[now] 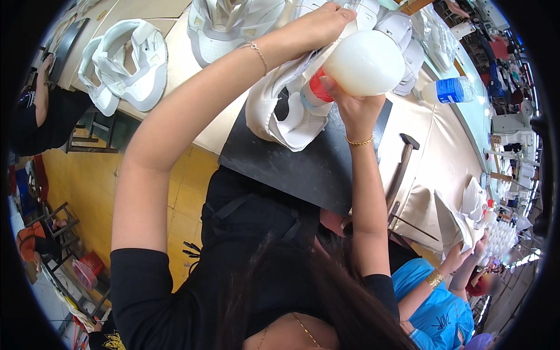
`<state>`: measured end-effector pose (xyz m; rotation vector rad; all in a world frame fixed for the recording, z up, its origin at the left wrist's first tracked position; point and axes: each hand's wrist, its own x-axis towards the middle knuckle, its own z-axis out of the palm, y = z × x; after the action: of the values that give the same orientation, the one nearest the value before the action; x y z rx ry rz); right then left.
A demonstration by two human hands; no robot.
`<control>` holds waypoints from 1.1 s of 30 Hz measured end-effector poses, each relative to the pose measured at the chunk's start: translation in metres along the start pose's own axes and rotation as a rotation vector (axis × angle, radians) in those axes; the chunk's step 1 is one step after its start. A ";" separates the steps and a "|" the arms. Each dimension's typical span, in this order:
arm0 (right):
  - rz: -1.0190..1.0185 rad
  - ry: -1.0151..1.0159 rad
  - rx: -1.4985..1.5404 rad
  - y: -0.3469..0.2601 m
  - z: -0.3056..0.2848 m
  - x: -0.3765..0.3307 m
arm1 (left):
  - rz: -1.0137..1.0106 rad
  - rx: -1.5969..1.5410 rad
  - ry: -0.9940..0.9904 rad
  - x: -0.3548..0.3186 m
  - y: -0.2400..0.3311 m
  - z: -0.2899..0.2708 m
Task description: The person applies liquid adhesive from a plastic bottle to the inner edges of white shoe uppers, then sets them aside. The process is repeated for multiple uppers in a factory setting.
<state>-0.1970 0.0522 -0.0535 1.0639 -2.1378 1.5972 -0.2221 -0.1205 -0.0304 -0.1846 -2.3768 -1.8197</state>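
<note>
My right hand is wrapped around a white squeeze bottle with a red collar. The bottle is tilted, and its pale nozzle end points down into the opening of a white shoe upper. That upper lies partly over a black board at the table's edge. Beyond the bottle, my left hand is closed at the far part of the same upper; its fingertips are partly hidden. More white shoe uppers stand close to my left forearm.
A pair of white shoe uppers sits at the far left. On the right are a hammer, a blue-labelled bottle lying on its side, and a co-worker in blue handling a white piece. A stool stands left.
</note>
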 end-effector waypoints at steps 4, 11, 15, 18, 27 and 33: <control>0.031 -0.020 0.024 0.000 -0.001 -0.003 | -0.023 0.045 0.120 -0.008 -0.001 0.003; 0.126 0.005 0.009 0.003 -0.011 -0.020 | 0.104 0.181 0.079 -0.030 0.018 0.002; 0.146 0.058 0.051 -0.006 -0.016 -0.035 | 0.223 0.353 0.135 -0.060 0.035 0.005; 0.153 0.108 0.065 -0.009 -0.018 -0.045 | 0.120 0.043 0.164 -0.088 0.076 0.014; 0.270 0.237 0.182 -0.027 -0.009 -0.089 | 0.399 0.056 0.395 -0.172 0.050 0.023; 0.353 0.215 0.211 -0.040 -0.005 -0.112 | -0.016 -0.469 0.682 -0.216 0.076 0.039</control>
<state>-0.0923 0.0959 -0.0903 0.5508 -2.1312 2.0284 0.0028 -0.0653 -0.0085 0.3548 -1.4869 -1.9964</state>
